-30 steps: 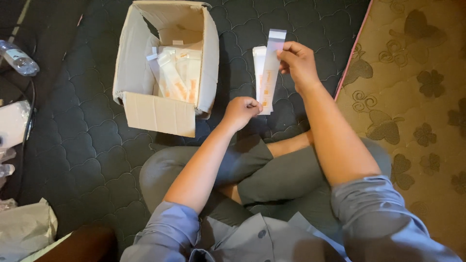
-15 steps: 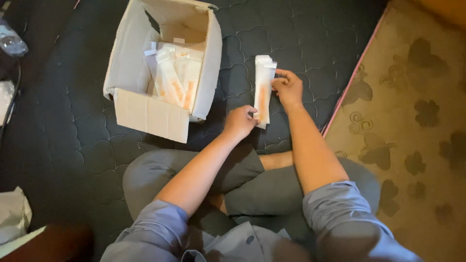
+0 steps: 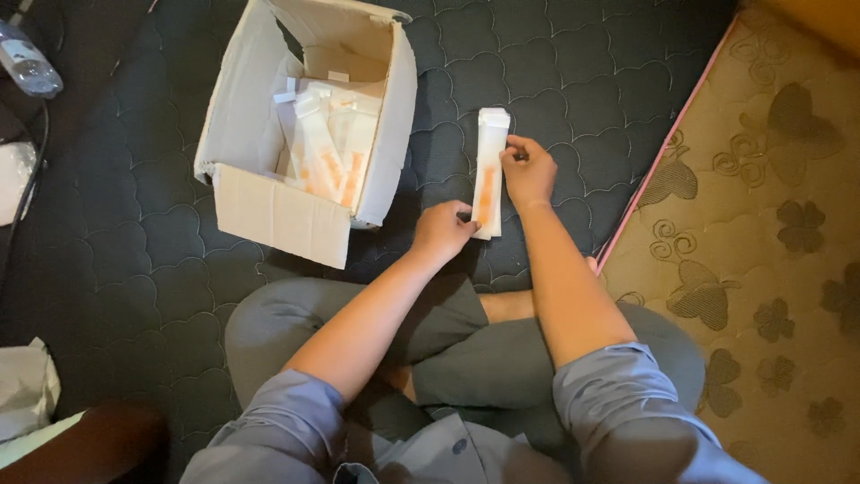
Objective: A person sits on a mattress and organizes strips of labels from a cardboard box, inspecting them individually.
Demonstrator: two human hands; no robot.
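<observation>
Both the left hand (image 3: pixel 442 231) and right hand (image 3: pixel 528 170) pinched a long white paper packet with an orange stripe (image 3: pixel 489 170) lying on the dark quilted mat (image 3: pixel 555 63).

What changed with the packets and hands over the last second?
The right hand brought its long white packet down from mid-air onto the stack of packets on the dark mat. The left hand now steadies the stack's near end. The cardboard box stayed put.

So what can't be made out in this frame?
- Head view: what the white packet with the orange strip holds; its wrapper hides it.
- How many packets lie in the cardboard box; walls and overlap hide them.
- Left hand fingers, curled under.
- Plastic bottle, cut off by the edge.
</observation>
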